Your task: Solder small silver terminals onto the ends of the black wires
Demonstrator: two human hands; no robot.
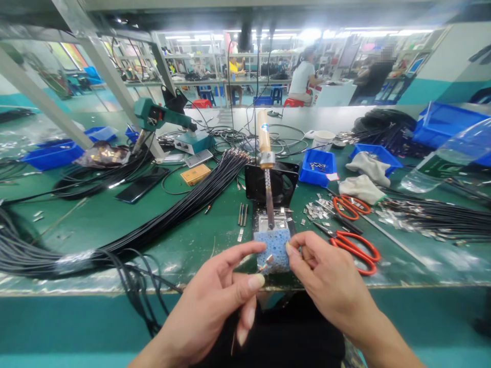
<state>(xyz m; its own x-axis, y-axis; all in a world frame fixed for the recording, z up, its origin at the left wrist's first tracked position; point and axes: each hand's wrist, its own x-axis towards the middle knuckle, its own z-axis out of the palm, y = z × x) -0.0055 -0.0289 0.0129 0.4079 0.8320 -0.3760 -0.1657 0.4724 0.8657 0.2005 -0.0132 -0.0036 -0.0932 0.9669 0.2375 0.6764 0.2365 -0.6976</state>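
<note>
In the head view my left hand [224, 289] has its index finger stretched out, while the thumb presses toward the other fingers. Just past the thumb tip shows the small metal connector [268, 260] of a cable that is mostly hidden in this hand. My right hand [326, 271] is closed in a pinch at the right edge of a blue sponge [274, 245]; what sits between its fingertips is too small to make out. Behind the sponge stands a wooden-handled soldering iron [265, 143], its tip down near a metal tray [263, 223].
Orange-handled scissors [351, 207] and orange-handled cutters [358, 250] lie right, beside scattered metal pieces [320, 212]. A black fan [251, 184] stands behind the iron. A thick black cable bundle [169, 220] crosses the left. Blue bins [307, 174], a bottle [429, 174] and gloves [360, 189] stand around.
</note>
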